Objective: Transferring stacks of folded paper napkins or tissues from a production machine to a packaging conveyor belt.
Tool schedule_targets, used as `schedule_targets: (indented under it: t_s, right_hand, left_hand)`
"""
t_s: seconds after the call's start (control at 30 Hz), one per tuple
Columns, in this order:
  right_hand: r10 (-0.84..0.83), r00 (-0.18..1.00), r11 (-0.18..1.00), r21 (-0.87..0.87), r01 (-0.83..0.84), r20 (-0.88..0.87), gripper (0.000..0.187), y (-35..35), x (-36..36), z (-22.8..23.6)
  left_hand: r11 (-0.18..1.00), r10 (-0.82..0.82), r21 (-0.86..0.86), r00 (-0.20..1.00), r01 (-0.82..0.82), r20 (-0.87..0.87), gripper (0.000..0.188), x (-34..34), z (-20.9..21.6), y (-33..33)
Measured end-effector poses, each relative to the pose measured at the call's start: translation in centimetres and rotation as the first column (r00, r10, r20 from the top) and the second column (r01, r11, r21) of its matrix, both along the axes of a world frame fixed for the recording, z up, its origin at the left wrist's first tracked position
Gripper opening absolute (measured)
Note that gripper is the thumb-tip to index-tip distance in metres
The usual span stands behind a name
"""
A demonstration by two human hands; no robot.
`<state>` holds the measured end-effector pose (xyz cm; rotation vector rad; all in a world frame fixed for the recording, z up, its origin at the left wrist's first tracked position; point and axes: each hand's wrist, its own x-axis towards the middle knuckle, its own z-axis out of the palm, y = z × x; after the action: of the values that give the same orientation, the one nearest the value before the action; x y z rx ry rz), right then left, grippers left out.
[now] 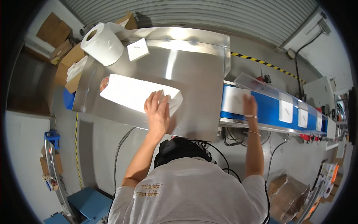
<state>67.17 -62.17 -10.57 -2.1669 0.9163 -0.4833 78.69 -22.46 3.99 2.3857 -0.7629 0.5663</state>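
Already three white rectangular cards (286, 111) lie along the blue conveyor belt (265, 108) at three o'clock, our right hand (250, 106) at a broader white sheet (233, 100); the long white paper bundle (128, 91) under our left hand (157, 112), at ten, seems left. Whether either hand's fingers grasp, we cannot tell.

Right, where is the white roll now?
Upper left in the head view: the roll is at a corner of the table, left of a white square.
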Motion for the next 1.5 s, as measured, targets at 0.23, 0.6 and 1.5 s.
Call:
schedule_targets:
  t_s: [0.23, 0.6, 1.5]
  right_hand:
    - [0.072, 0.995, 0.811, -0.577, -0.098, -0.067, 0.062, 3.3, 1.0, 7.7]
    - [0.796, 0.544, 0.417, 0.412, -0.81, 0.266, 0.047, 17.2, 9.6, 9.7]
    - [0.688, 0.676, 0.383, 0.66, -0.647, 0.264, 0.047, 18.1, 10.2, 9.1]
  left_hand:
    - [1.0, -0.015, 0.02, 0.999, 0.014, 0.033, 0.031, 0.0, -0.5, 0.1]
    - [0.999, -0.04, 0.025, 0.992, 0.044, -0.123, 0.038, 0.2, 0.8, 0.6]
    - [1.0, -0.025, 0.014, 0.994, 0.027, -0.107, 0.034, 2.5, -0.6, 3.0]
